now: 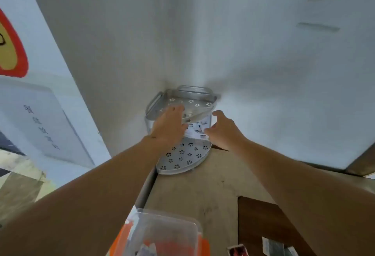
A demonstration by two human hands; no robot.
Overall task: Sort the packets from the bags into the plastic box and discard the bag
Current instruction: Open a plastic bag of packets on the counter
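from the head view, both arms reached to the corner rack (182, 154) at the wall. the left hand (169, 127) lay spread against a white packet (199, 128) between the tiers; the right hand (222, 127) hovered beside it, fingers loosely curled, empty. the box (162, 233) sat near on the desk (203, 190). fetching seemed underway; next, a firm pinch.

You are working in soft, even daylight; faint shadows are smearing across the pale grey wall (263, 62) beyond your hands. Motion blur is softening everything, and wide-angle distortion is bending the edges.
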